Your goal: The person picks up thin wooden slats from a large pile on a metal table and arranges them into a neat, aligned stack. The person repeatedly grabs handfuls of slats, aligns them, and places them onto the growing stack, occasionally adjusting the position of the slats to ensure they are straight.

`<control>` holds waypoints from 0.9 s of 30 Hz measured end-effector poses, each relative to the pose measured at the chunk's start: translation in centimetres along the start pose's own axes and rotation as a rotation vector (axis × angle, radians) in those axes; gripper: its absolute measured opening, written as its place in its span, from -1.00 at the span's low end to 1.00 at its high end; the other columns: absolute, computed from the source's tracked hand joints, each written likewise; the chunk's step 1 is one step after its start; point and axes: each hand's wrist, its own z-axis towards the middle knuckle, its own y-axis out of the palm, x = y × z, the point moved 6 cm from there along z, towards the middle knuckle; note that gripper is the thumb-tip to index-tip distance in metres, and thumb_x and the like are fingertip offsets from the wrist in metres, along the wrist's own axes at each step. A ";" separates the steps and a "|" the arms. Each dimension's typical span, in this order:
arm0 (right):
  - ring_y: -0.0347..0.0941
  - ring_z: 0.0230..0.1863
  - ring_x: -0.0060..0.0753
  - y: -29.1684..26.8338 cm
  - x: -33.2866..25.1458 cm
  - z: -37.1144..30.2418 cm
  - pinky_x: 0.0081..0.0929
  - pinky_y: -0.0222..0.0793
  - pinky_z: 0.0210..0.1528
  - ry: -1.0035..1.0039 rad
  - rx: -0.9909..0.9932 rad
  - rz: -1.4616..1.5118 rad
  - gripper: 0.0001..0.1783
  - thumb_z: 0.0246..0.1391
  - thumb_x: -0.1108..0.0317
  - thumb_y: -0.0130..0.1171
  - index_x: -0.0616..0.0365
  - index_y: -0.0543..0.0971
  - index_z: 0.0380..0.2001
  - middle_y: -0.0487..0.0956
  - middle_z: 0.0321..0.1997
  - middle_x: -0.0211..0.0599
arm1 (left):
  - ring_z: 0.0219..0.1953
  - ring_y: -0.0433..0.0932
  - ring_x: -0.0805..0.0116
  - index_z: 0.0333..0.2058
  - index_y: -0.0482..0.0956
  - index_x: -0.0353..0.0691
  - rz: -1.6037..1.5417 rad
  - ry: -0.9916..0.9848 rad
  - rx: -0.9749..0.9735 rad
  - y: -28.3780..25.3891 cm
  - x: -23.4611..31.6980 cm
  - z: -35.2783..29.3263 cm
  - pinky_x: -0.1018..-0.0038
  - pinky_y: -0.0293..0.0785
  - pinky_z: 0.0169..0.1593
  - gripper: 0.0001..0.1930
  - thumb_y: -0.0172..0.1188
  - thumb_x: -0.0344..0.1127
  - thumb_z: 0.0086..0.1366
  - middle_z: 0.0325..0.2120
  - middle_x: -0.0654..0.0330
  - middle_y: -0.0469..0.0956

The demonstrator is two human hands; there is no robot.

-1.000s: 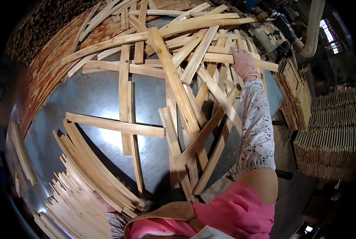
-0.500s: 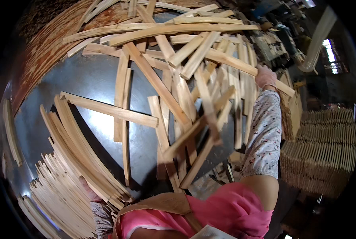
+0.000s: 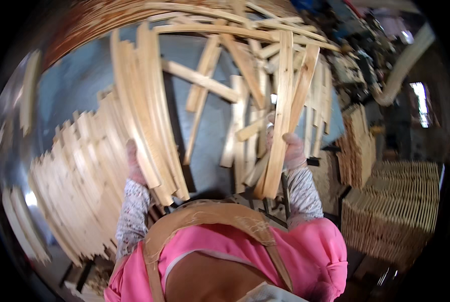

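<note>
My right hand (image 3: 294, 151), in a pale pinkish glove, grips two long pale wooden strips (image 3: 284, 95) standing nearly lengthwise in front of me. The thumb lies over their right edge, and other fingers show at the left edge. My left hand (image 3: 136, 163), gloved too, is closed on the left side of a bundle of long wooden strips (image 3: 147, 100). Its thumb shows along the edge, while the remaining fingers are hidden by the wood. Between the hands, loose wooden strips (image 3: 202, 80) lie crossed over each other on the grey metal table (image 3: 205, 138).
Left of the bundle lies a wide row of strips (image 3: 81, 176) set side by side. A jumbled pile (image 3: 210, 30) spans the far side. To the right stand a stack of wood (image 3: 358, 151) and large slatted stacks (image 3: 391, 201). A ribbed hose (image 3: 406, 65) hangs at the upper right.
My right hand has come back from the far right toward my body, with strips now in front of me. My left hand stays at the bundle; the view has turned and shifted.
</note>
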 end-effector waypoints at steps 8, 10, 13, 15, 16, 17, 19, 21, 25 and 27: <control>0.60 -0.12 -0.23 11.5 18.4 -3.4 -0.24 0.55 0.01 0.369 0.121 -0.377 -0.38 0.15 0.22 0.26 0.29 0.46 0.24 0.61 -0.16 -0.15 | 0.13 0.70 0.18 0.36 0.50 -0.26 0.446 0.383 0.496 -4.6 14.3 -7.8 0.23 0.68 0.21 -0.07 0.44 0.37 0.29 0.14 0.03 0.68; 0.62 -0.15 -0.25 9.5 18.4 -3.7 -0.26 0.57 -0.02 0.386 0.181 -0.382 -0.49 0.12 0.27 0.24 0.37 0.58 0.08 0.66 -0.18 -0.09 | 0.09 0.68 0.23 0.44 0.40 -0.25 0.604 0.372 0.507 -2.7 17.7 -7.2 0.27 0.63 0.19 -0.06 0.43 0.30 0.32 0.13 0.08 0.66; 0.63 -0.23 -0.25 7.1 19.3 -2.9 -0.30 0.58 -0.09 0.419 0.180 -0.588 -0.55 0.10 0.30 0.25 0.38 0.62 0.00 0.68 -0.23 -0.09 | 0.08 0.66 0.16 0.50 0.25 -0.32 0.897 0.537 0.523 -2.7 22.3 -6.7 0.26 0.59 0.19 -0.02 0.43 0.17 0.33 0.13 0.03 0.65; 0.63 -0.27 -0.24 6.9 17.7 -1.7 -0.33 0.59 -0.11 0.358 0.121 -0.713 -0.58 0.08 0.30 0.27 0.38 0.64 -0.04 0.69 -0.27 -0.12 | 0.09 0.65 0.17 0.53 0.19 -0.31 1.104 0.592 0.580 -0.9 25.2 -4.2 0.26 0.59 0.18 0.00 0.43 0.12 0.32 0.13 0.02 0.64; 0.64 -0.28 -0.24 7.6 18.2 -1.2 -0.34 0.59 -0.12 0.339 0.085 -0.776 -0.58 0.08 0.30 0.28 0.38 0.65 -0.06 0.70 -0.28 -0.13 | 0.10 0.63 0.20 0.54 0.19 -0.27 1.213 0.546 0.683 -0.2 27.0 -4.6 0.27 0.59 0.16 0.00 0.43 0.12 0.30 0.13 0.03 0.64; 0.64 -0.29 -0.23 8.2 19.0 -0.4 -0.35 0.59 -0.12 0.321 0.048 -0.839 -0.59 0.07 0.30 0.29 0.39 0.66 -0.08 0.70 -0.30 -0.15 | 0.12 0.62 0.23 0.55 0.18 -0.23 1.319 0.499 0.791 0.2 28.8 -4.9 0.27 0.59 0.15 0.01 0.43 0.11 0.29 0.13 0.05 0.64; 0.68 -0.22 -0.26 8.1 19.5 1.6 -0.37 0.61 -0.08 0.321 -0.014 -0.882 -0.56 0.07 0.27 0.34 0.40 0.68 -0.07 0.72 -0.27 -0.17 | 0.11 0.67 0.08 0.58 0.11 -0.26 1.449 0.471 1.026 -0.5 32.6 -5.0 0.26 0.59 0.19 0.13 0.44 0.22 0.23 0.15 -0.13 0.63; 0.70 -0.20 -0.27 11.1 18.2 2.4 -0.36 0.62 -0.07 0.318 -0.067 -0.949 -0.55 0.07 0.25 0.35 0.40 0.68 -0.06 0.73 -0.27 -0.18 | 0.14 0.68 0.06 0.59 0.10 -0.20 1.694 0.405 1.328 0.8 35.3 -6.4 0.23 0.60 0.21 0.17 0.41 0.31 0.19 0.18 -0.15 0.61; 0.70 -0.20 -0.37 18.6 15.0 9.4 -0.39 0.64 -0.07 0.179 -0.265 -1.074 -0.53 0.12 0.24 0.46 0.35 0.70 0.01 0.73 -0.23 -0.19 | 0.24 0.63 0.04 0.59 0.14 -0.06 1.824 0.225 1.661 2.7 37.4 -9.8 0.18 0.55 0.28 0.18 0.37 0.43 0.13 0.24 -0.12 0.55; 0.70 -0.20 -0.41 25.3 17.6 18.4 -0.41 0.63 -0.09 0.117 -0.379 -1.067 -0.46 0.17 0.11 0.47 0.34 0.68 0.04 0.72 -0.24 -0.25 | 0.28 0.60 0.03 0.58 0.17 -0.01 1.781 0.140 1.682 -2.1 39.5 -8.4 0.17 0.51 0.32 0.17 0.38 0.43 0.11 0.26 -0.09 0.52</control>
